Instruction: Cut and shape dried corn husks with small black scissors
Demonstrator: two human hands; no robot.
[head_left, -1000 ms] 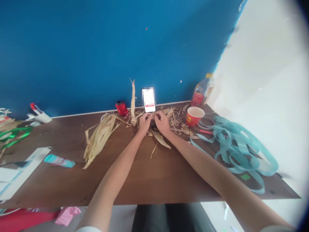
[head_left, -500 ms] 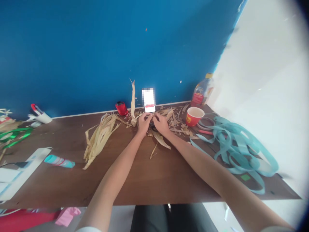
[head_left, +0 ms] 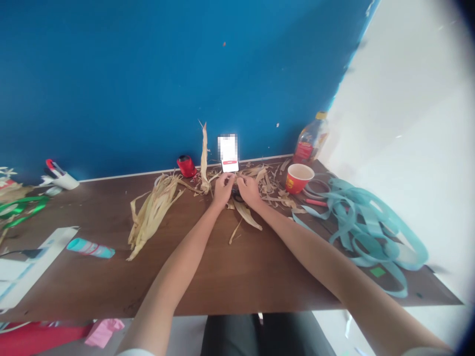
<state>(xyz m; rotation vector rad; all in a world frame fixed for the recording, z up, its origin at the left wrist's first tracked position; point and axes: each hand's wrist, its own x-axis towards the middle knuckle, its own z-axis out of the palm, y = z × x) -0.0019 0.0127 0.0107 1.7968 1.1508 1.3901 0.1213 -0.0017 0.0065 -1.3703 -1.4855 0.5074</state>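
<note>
My left hand [head_left: 223,188] and my right hand [head_left: 248,189] meet near the back of the brown table, fingertips close together in a pinch. What they pinch is too small and too hidden to make out. Dark scissor-like handles [head_left: 236,195] show partly between the hands. Just below lies a pale dry husk leaf [head_left: 248,215] with a thin strip [head_left: 234,232] beside it. Husk scraps [head_left: 267,183] are scattered around both hands. A phone [head_left: 229,153] with a lit screen leans on the blue wall right behind them.
A husk bundle [head_left: 154,215] lies to the left, near a red can-like object [head_left: 186,166] and an upright husk [head_left: 204,158]. On the right are a paper cup [head_left: 297,180], a bottle [head_left: 310,138] and a tangle of blue ribbon [head_left: 345,207]. A blue tube [head_left: 91,248] lies far left.
Both hands stay in the same place with fingers together. The right fingers have shifted very slightly, and the view has moved a little.
</note>
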